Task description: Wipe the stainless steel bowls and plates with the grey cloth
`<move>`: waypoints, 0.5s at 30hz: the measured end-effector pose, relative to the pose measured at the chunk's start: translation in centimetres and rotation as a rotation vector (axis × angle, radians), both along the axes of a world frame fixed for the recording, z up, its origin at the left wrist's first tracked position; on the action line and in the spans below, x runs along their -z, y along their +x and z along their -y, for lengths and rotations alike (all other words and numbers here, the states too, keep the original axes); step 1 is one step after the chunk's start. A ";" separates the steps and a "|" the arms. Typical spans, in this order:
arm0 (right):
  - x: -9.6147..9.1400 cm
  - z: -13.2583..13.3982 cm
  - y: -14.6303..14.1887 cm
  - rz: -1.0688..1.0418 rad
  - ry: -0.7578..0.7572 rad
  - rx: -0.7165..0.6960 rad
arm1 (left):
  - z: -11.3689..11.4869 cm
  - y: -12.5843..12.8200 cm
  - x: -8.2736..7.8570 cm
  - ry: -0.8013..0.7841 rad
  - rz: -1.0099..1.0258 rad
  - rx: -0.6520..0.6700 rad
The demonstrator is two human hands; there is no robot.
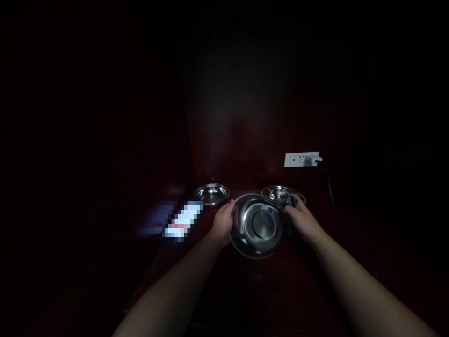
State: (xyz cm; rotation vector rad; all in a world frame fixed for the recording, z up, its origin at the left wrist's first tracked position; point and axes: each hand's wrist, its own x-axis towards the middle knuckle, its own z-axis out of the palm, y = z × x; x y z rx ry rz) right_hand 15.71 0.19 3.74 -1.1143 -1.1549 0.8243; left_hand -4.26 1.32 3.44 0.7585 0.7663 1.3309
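A shiny steel bowl [257, 227] is held up in the middle of the head view, tilted so its round base faces me. My left hand [223, 223] grips its left rim, thumb at the upper edge. On the bowl's right side, my right hand [302, 219] is closed around a dark, crumpled cloth [288, 202]; the cloth lies against or very near the bowl, and its lower part fades into shadow. Behind that hand sits a second steel bowl [273, 191], partly covered. A third steel bowl [212, 193] stands upright at the back left.
A lit phone screen [184, 221], blurred out, glows left of the bowls. On the back wall a white socket plate [297, 159] carries a plugged-in charger [313, 160], with a dark cable [329, 187] hanging down. The dark red table [277, 290] fades into deep shadow.
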 end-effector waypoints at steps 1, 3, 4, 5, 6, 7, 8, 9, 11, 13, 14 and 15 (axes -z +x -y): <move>0.1 -0.2 0.1 -0.010 0.001 0.003 | 0.1 0.0 -0.1 -0.004 0.000 -0.003; 0.4 -0.5 0.4 -0.017 0.015 0.047 | 0.2 0.0 -0.3 -0.018 -0.001 -0.019; 0.6 -0.7 0.7 -0.011 0.030 0.085 | 0.2 0.0 -0.4 -0.026 -0.003 -0.028; 0.7 -0.9 0.9 -0.002 0.049 0.137 | 0.2 0.0 -0.5 -0.033 -0.005 -0.038; 0.8 -1.1 1.2 0.014 0.055 0.170 | 0.3 0.0 -0.5 -0.036 -0.008 -0.046; 0.9 -1.3 1.5 0.037 0.049 0.190 | 0.3 0.0 -0.5 -0.037 -0.011 -0.051; 1.0 -1.4 1.8 0.062 0.033 0.203 | 0.3 0.0 -0.6 -0.037 -0.015 -0.052; 1.1 -1.5 2.0 0.090 0.010 0.212 | 0.3 0.0 -0.5 -0.036 -0.017 -0.052; 1.2 -1.6 2.4 0.145 -0.035 0.236 | 0.3 -0.1 -0.5 -0.031 -0.017 -0.045; 1.2 -1.6 2.6 0.194 -0.062 0.248 | 0.3 -0.1 -0.4 -0.025 -0.013 -0.041; 1.2 -1.6 2.5 0.214 -0.071 0.242 | 0.3 -0.1 -0.3 -0.021 -0.009 -0.041; 1.1 -1.6 2.4 0.228 -0.075 0.229 | 0.2 0.0 -0.3 -0.016 -0.003 -0.044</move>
